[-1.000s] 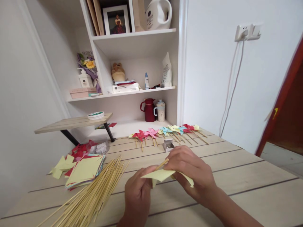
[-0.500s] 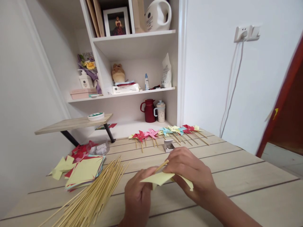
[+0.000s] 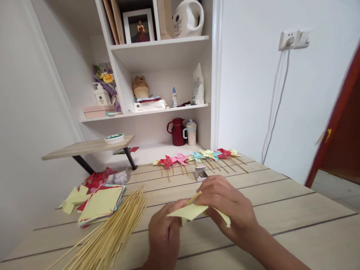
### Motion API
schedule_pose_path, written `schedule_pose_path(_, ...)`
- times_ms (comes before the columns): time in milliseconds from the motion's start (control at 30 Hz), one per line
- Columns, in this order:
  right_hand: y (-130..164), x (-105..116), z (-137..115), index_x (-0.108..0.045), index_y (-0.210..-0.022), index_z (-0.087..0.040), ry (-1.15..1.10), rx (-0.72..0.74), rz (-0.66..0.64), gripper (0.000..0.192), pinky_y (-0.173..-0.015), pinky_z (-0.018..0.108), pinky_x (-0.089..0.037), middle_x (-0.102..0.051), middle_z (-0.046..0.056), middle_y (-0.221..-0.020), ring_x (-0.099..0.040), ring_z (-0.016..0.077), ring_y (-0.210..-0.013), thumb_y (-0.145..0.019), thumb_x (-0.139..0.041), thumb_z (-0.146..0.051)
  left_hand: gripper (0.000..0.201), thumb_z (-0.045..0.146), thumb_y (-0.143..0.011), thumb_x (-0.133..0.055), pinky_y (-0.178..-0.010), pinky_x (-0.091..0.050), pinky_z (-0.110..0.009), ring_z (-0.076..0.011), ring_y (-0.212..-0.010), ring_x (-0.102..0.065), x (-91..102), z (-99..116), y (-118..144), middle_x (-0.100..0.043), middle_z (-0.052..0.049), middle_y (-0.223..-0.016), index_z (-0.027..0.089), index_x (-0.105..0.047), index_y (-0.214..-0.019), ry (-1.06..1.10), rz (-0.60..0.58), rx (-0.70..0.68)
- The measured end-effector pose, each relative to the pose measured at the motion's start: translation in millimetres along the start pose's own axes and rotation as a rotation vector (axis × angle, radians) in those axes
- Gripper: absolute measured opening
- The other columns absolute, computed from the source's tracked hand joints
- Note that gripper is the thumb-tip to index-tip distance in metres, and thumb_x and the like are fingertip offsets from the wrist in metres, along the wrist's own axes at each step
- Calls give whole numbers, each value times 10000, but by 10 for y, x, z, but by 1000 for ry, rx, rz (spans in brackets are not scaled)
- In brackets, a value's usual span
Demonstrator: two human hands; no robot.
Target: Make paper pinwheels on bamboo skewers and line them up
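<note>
Above the near edge of the bench (image 3: 295, 210), the left hand (image 3: 164, 234) and the right hand (image 3: 227, 206) both pinch a folded yellow paper (image 3: 191, 211) with a thin wooden stick (image 3: 194, 197) poking up through it. Each grip is closed on the paper, and the right hand's fingers also seem to pin the stick.

The paper looks light, thin and easily creased, so it is best held by the folded points near the centre. The stick looks stiff but slender and likely to snap if bent; it wants a hold close to the paper.

The palms and fingers hide the stick's lower length and the paper's centre, so how the two join cannot be made out. A bundle of sticks (image 3: 112, 232) lies toward the near left corner, and finished pinwheels (image 3: 197, 156) line the far edge.
</note>
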State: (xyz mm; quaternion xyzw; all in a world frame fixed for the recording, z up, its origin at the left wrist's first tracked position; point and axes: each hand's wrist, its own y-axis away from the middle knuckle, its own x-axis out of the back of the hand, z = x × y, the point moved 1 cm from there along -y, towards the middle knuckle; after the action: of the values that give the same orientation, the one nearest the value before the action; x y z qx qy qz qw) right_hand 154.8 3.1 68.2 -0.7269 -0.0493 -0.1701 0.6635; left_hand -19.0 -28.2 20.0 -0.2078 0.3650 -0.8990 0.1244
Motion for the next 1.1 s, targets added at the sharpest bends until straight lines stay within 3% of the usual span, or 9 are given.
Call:
schedule_pose_path(267,-6,-7,-12,-676,-983,-188,-7,-21,4,260,-728,396,-509,-698,59,-800,-627,211,-795,-853,-510,-36,375,245,-912,-410,-644,-493,-300,-184,-650,-623,34,-7,-21,-748,-64,-820,213,-757,-1049,-21,-59,-28)
schedule_pose_path(433,-19,1,-20,-668,-979,-187,-17,-15,4,263,-732,397,-507,-702,61,-802,-619,211,-794,-843,-513,-23,376,228,-910,-397,-610,-469,-279,-165,-626,-602,14,47,-26,-737,-42,-770,219,-765,-987,-24,31,-21)
schedule_pose_path(667,-30,3,-5,-673,-969,-206,9,-26,15,229,-728,390,-516,-699,57,-788,-641,210,-769,-889,-495,-87,320,288,-909,-469,-608,-463,-276,-152,-579,-558,25,66,8,-724,-39,-725,213,-771,-985,16,57,6)
schedule_pose_path(767,-31,4,-9,-673,-967,-212,-5,-30,13,218,-741,399,-519,-702,56,-790,-648,215,-779,-892,-502,-99,271,353,-870,-557,-545,-435,-258,-135,-544,-520,11,17,-8,-695,-31,-707,213,-777,-944,118,116,115)
schedule_pose_path(867,-13,11,6,-680,-957,-216,-50,-33,-14,209,-739,401,-517,-705,57,-789,-647,217,-784,-896,-511,-109,334,449,-831,-636,-434,-325,-211,-91,-456,-407,-10,-73,-84,-522,33,-548,173,-747,-981,362,158,402)
schedule_pose_path(967,54,2,88,-699,-896,-214,-177,-190,-37,163,-712,378,-514,-702,62,-793,-646,215,-792,-906,-549,-153,445,480,-771,-715,-411,-241,-176,-54,-437,-323,-31,-146,-165,-401,88,-523,157,-694,-1077,591,133,599)
schedule_pose_path(1100,173,-76,249,-697,-824,-198,-538,-734,108,111,-568,288,-486,-690,39,-778,-612,164,-653,-844,-690,-307,414,454,-725,-763,-395,-175,-166,-30,-420,-266,-90,-186,-175,-412,90,-511,141,-702,-989,698,-2,694)
